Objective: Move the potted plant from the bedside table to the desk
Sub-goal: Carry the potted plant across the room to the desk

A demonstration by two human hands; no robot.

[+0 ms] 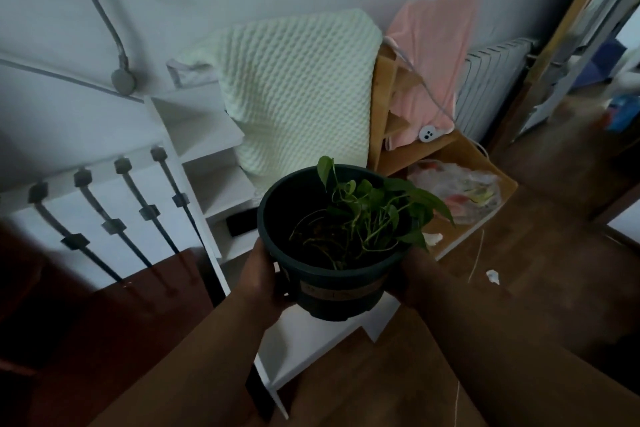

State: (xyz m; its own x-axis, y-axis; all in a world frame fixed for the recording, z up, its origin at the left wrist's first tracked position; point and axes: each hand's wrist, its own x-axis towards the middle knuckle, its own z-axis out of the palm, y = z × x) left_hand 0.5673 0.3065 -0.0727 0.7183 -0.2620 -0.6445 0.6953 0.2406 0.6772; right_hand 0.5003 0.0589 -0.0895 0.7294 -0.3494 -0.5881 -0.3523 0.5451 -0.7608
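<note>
Fingers of our left hand [263,282] and right hand [414,279] clasp the dark potted plant [341,239], apparently aloft, before a towel-draped white shelf [204,135].

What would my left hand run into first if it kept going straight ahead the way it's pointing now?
Probably the white shelf unit just beyond the left hand, which grips the potted plant and points up and forward. The cream blanket hangs close by; depth is unclear.

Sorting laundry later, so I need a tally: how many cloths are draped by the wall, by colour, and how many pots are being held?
Cream waffle-knit cloth: 1
Pink cloth: 1
Dark green plastic plant pot, held by both hands: 1
Total: 3
</note>
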